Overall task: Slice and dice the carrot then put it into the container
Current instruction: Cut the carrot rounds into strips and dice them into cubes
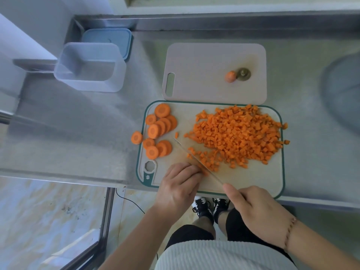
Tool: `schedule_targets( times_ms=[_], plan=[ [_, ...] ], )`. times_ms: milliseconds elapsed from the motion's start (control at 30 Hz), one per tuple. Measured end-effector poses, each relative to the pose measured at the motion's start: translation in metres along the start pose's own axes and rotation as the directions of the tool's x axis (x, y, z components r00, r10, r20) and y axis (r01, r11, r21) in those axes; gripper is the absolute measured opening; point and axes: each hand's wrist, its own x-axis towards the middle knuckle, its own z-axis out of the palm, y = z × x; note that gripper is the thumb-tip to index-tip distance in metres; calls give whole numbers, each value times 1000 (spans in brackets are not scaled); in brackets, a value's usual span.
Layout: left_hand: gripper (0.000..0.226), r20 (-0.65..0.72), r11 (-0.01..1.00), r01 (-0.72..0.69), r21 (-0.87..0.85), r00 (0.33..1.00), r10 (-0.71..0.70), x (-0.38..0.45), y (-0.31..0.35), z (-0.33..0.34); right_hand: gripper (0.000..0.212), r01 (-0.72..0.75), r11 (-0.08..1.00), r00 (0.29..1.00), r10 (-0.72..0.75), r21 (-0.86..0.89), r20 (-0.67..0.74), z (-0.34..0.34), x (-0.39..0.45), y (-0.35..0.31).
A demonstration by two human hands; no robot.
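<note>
Dicing stage. The right hand (259, 209) gripped the knife (196, 161); the left hand (180, 184), fingers curled, held carrot strips at the blade on the cutting board (253, 180). Likely hazards: nicked fingertips, and dice (239, 133) spilling off the edge. The container (89, 67) stood well apart. No writing was legible.

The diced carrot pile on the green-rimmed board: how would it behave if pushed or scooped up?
The diced carrot pile would probably scatter rather than move as one; some cubes already lie past the green-rimmed board edge. Small, flat-faced cubes likely slide, not roll. Scooped loosely, some would probably drop.
</note>
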Motion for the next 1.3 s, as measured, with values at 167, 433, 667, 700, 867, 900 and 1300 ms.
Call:
schedule_targets(
  times_ms=[167,433,667,700,867,900,1300],
  plan=[
    [14,-25,999,25,-39,999,-26,0,6,1,65,-23,1000,999,22,18,48,-2,-17,1],
    [16,-44,995,52,-84,997,-56,2,4,2,67,-64,997,997,66,-50,38,10,1,1],
    [16,-113,981,155,-118,979,-169,5,7,5,72,-5,1000,1000,5,28,12,3,5,8],
    [15,-128,978,176,-111,973,-190,7,8,5,73,-8,999,1000,8,36,10,0,0,12],
    [29,-228,974,223,-42,947,-226,-1,-4,-13,68,-22,1000,997,21,19,73,-4,-15,18],
    [32,-253,968,248,-35,935,-249,-4,-9,-19,65,-19,1000,996,17,21,92,-4,-15,17],
    [43,-38,890,380,251,923,-383,71,-72,-49,66,-228,953,969,203,197,140,-31,19,3]
  ],
)
